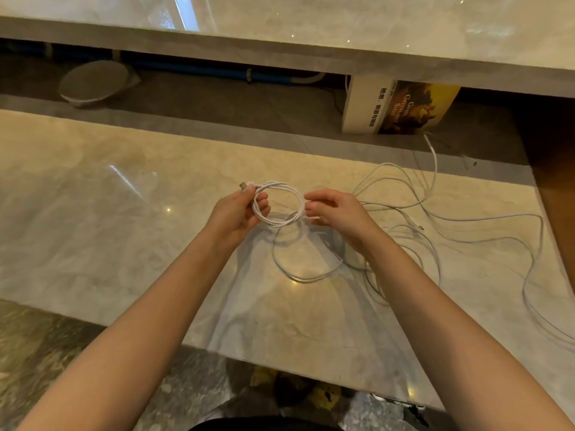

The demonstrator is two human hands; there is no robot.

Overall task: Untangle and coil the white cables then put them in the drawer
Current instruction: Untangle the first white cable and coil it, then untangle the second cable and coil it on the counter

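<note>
Fingers (264, 203) of two hands pinch one coil (278, 203) — white.

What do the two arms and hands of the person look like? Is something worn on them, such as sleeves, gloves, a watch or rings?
Both forearms are bare up to the edge of the picture; no sleeves are visible. The left hand and the right hand wear no gloves. No watch or bracelet shows on either wrist, and no rings show on the visible fingers. The fingernails are short and look unpainted.

Book (401, 108) cover: "Guns, Germs, and Steel"; Chinese characters on white part.
</note>
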